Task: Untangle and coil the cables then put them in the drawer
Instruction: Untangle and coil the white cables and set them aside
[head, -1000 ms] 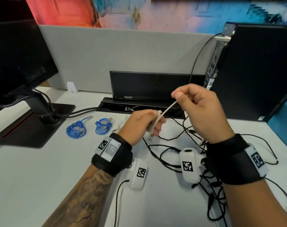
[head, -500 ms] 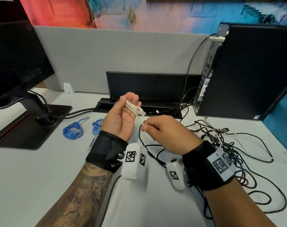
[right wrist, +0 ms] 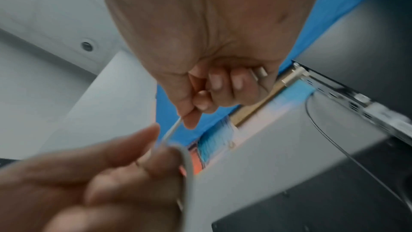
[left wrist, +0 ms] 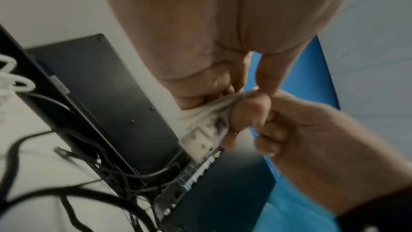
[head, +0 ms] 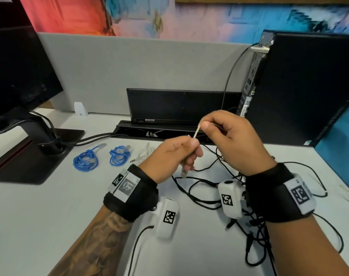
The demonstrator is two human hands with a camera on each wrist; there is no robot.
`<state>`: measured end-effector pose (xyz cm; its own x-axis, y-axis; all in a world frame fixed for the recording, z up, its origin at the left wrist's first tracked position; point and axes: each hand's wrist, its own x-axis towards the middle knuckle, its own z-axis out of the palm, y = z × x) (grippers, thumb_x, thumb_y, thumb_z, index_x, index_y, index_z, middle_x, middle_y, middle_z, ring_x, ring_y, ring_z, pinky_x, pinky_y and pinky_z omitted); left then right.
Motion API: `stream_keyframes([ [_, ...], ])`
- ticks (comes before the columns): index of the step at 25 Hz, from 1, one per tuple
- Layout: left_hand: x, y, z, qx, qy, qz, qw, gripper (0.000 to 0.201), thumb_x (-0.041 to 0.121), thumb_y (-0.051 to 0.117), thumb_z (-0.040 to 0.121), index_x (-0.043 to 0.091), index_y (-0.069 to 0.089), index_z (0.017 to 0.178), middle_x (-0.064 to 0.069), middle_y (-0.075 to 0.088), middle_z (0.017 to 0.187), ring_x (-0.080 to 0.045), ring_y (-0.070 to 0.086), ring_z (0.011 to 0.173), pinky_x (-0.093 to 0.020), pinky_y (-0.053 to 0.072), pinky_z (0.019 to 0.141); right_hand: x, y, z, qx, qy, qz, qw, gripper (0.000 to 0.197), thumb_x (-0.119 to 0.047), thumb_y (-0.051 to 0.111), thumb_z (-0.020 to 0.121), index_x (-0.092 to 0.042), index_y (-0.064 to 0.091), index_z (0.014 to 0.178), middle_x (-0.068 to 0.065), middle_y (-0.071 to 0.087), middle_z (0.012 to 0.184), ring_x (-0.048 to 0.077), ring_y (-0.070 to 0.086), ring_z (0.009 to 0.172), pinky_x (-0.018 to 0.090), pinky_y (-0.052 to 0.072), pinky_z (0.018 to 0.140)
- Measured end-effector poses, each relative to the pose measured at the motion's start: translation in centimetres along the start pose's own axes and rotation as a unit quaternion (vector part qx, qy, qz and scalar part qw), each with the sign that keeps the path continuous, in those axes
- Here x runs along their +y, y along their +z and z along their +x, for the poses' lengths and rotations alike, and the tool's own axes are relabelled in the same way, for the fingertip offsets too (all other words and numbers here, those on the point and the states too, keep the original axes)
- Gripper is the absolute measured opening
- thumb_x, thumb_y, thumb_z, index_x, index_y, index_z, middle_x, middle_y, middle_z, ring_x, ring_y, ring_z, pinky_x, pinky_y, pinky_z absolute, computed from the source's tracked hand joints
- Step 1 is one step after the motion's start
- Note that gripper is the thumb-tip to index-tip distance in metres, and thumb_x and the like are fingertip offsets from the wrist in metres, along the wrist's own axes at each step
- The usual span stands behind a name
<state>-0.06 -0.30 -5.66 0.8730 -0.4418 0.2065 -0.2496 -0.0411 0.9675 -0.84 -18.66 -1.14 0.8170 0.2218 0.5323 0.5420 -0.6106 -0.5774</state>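
Right now both hands are up over the counter (head: 50,216): left hand (head: 169,156) wrapped round a thin white cable (head: 197,131), probably coiled, right hand (head: 231,140) pinching its free stretch just above

The right hand (head: 231,140) is now raised above the left hand (head: 169,156), drawing the white cable (head: 197,130) taut; half a second earlier it sat lower.
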Motion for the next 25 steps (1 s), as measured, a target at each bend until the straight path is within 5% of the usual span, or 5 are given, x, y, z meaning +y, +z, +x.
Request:
stream_keyframes([
  [2,0.1,-0.2,0.0,-0.005,0.004,-0.109,0.994,0.037,0.033,0.040,0.103,0.010,0.059,0.080,0.003,0.036,0.059,-0.013,0.037,0.051,-0.029,0.048,0.061,1.0,1.0,0.0,-0.020,0.021,0.052,0.998,0.018,-0.020,0.055,0.103,-0.020,0.073,0.102,-0.005,0.071,0.094,0.013,0.066,0.090,0.041,0.054,0.084],
  [5,0.4,-1.3,0.1,0.005,-0.007,-0.295,0.955,0.037,0.032,0.039,0.103,0.012,0.054,0.076,0.003,0.031,0.057,-0.009,0.033,0.047,-0.026,0.043,0.056,1.0,2.2,-0.4,-0.127,0.044,0.160,0.978,0.023,-0.015,0.055,0.103,-0.022,0.074,0.114,-0.017,0.073,0.093,0.000,0.066,0.086,0.025,0.054,0.084],
  [9,0.2,-1.4,0.0,0.009,-0.030,-0.398,0.917,0.039,0.031,0.038,0.102,0.008,0.058,0.078,0.003,0.039,0.055,-0.009,0.042,0.047,-0.027,0.048,0.058,1.1,2.8,-0.4,-0.142,0.071,0.222,0.962,0.015,-0.019,0.067,0.096,-0.015,0.071,0.110,0.005,0.075,0.099,0.026,0.072,0.097,0.052,0.055,0.095],
  [14,-0.2,-1.6,0.3,0.049,-0.022,-0.270,0.961,0.037,0.028,0.042,0.101,0.001,0.065,0.091,-0.004,0.056,0.064,-0.022,0.063,0.065,-0.039,0.055,0.080,1.1,2.6,-0.4,-0.107,0.065,0.125,0.984,0.010,-0.016,0.063,0.098,-0.019,0.070,0.104,-0.005,0.073,0.094,0.010,0.068,0.091,0.039,0.056,0.089],
  [25,-0.9,-1.4,0.9,0.169,-0.025,-0.175,0.970,0.018,0.017,0.037,0.107,0.014,0.050,0.095,0.007,0.035,0.059,-0.009,0.030,0.051,-0.023,0.029,0.056,2.0,3.4,-0.4,-0.113,0.090,0.154,0.977,0.029,-0.009,0.051,0.101,-0.027,0.071,0.112,-0.010,0.071,0.099,0.003,0.062,0.085,0.018,0.046,0.079],
])
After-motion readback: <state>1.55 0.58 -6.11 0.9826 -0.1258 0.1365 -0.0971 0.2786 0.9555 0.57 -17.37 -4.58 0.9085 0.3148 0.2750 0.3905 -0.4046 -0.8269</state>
